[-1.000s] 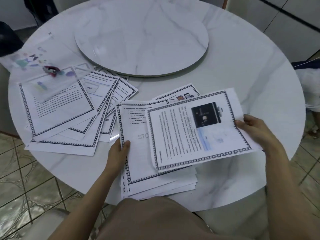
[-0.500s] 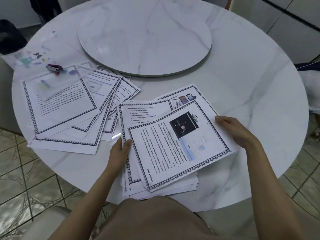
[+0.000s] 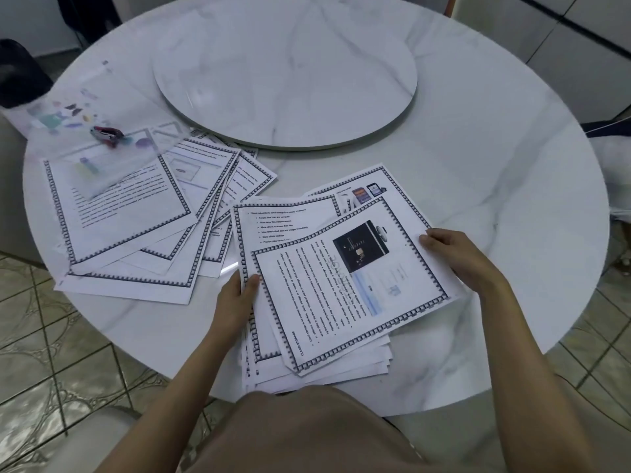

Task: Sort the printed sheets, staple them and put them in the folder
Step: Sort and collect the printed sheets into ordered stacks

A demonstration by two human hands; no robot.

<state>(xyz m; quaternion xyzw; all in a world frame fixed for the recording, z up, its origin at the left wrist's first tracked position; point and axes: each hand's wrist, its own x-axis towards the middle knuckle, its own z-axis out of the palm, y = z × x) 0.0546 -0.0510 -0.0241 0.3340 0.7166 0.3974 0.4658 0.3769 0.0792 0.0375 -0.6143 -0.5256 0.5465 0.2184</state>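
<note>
A stack of printed sheets [image 3: 273,233] with patterned borders lies at the table's near edge. On top of it lies a sheet headed "Cloud Storage" [image 3: 348,288], turned sideways, with a dark picture. My right hand [image 3: 454,257] pinches that sheet's right edge. My left hand [image 3: 235,298] grips the stack's left edge, thumb on top. A second fan of sheets [image 3: 136,227] lies to the left. Over its far corner lies a clear plastic folder [image 3: 85,131], with a small red stapler [image 3: 107,134] on top of it.
The round white marble table [image 3: 478,186] has a raised turntable [image 3: 286,73] in its middle. Chair backs stand at the far left [image 3: 17,73] and right [image 3: 611,131]. Tiled floor [image 3: 51,353] shows below the table's near edge.
My right hand has brought the picture sheet down and leftward, from being held up at the right onto the top of the near stack. My left hand has stayed at the stack's edge.
</note>
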